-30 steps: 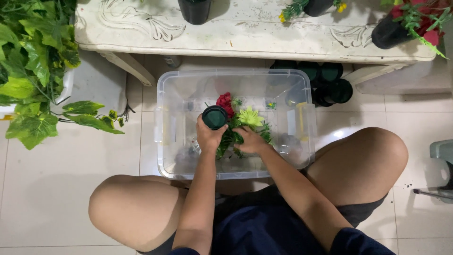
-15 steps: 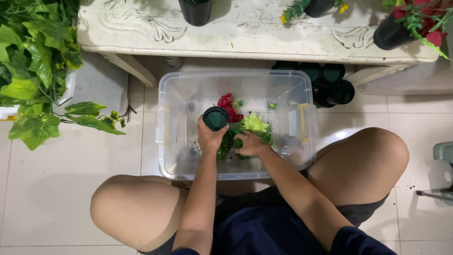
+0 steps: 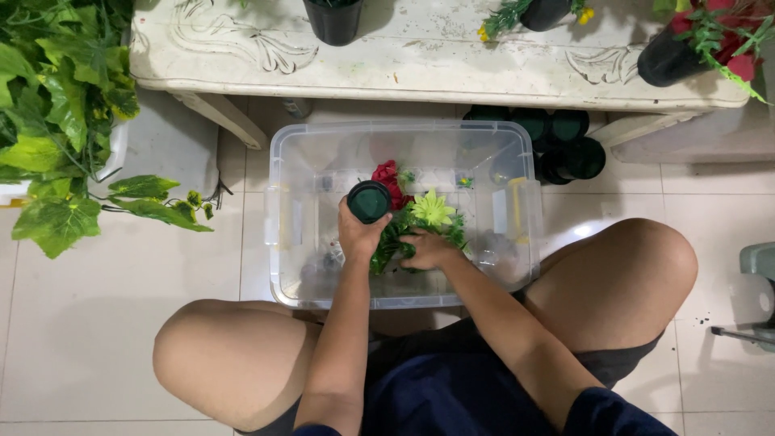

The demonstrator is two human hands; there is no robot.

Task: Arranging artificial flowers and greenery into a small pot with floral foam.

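Note:
A clear plastic bin [image 3: 284, 242] stands on the tiled floor between my knees. My left hand [image 3: 359, 234] is shut on a small black pot [image 3: 369, 201], held over the bin. My right hand [image 3: 428, 249] grips the green stems of an artificial flower bunch [image 3: 395, 242] inside the bin. The bunch has a yellow-green bloom [image 3: 433, 209] and a red bloom [image 3: 387, 175]. The stems' lower ends are hidden under my hands.
A white carved low table [image 3: 436, 69] runs behind the bin, with black pots of flowers [image 3: 333, 20] on it. More black pots [image 3: 569, 149] are stacked under it at the right. A leafy green plant [image 3: 56, 121] fills the left side.
My hands have barely moved; the flower bunch has shifted slightly under my right hand. The view has drifted a little.

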